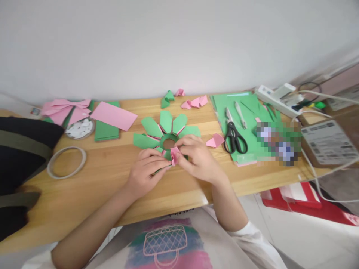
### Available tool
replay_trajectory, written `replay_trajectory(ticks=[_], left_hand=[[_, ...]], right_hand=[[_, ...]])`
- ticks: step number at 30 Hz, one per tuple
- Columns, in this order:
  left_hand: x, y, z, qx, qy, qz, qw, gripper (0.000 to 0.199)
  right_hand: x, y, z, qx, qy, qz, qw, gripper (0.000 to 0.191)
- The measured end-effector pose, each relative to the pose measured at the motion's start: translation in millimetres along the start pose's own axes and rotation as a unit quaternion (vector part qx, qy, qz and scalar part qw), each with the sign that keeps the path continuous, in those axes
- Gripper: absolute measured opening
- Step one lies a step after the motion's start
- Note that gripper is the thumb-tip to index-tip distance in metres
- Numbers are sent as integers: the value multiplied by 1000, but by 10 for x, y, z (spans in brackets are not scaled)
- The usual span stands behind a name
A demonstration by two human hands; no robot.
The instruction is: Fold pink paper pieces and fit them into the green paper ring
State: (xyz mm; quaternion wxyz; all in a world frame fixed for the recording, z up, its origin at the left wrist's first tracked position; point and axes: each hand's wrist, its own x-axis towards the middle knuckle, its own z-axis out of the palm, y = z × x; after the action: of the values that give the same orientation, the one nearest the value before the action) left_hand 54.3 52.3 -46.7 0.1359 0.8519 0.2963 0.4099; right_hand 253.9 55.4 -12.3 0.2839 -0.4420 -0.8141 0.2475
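Observation:
A ring of green paper petals (165, 121) with pink inner layers lies at the table's middle, around a round opening. At its near edge, a folded pink paper piece (175, 156) sits between my two hands. My left hand (148, 172) is closed at the ring's lower left, its fingertips touching the pink piece and a green edge. From the right, my right hand (193, 155) pinches the same pink piece with thumb and fingers. A loose pink folded piece (215, 141) lies right of my right hand.
Black-handled scissors (235, 140) and a cutter (240, 115) lie on green sheets (252, 108) at right. A tape roll (66, 162), pink sheet (114, 115) and dish of white bits (80, 128) are left. Folded pink pieces (195, 102) lie behind; a power strip (277, 100) is back right.

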Motion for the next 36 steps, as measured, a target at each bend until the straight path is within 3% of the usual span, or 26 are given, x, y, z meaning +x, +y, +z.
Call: replay_trajectory(ticks=[19, 27, 36], left_hand=[[-17, 29, -12, 7, -8, -32, 999, 16], [-4, 32, -31, -1, -14, -72, 997, 14], [-10, 30, -29, -6, -3, -68, 998, 17]], right_hand=[[-6, 17, -22, 14, -7, 3, 1000, 32], [12, 17, -31, 44, 25, 33, 998, 33], [13, 38, -16, 96, 57, 54, 992, 27]])
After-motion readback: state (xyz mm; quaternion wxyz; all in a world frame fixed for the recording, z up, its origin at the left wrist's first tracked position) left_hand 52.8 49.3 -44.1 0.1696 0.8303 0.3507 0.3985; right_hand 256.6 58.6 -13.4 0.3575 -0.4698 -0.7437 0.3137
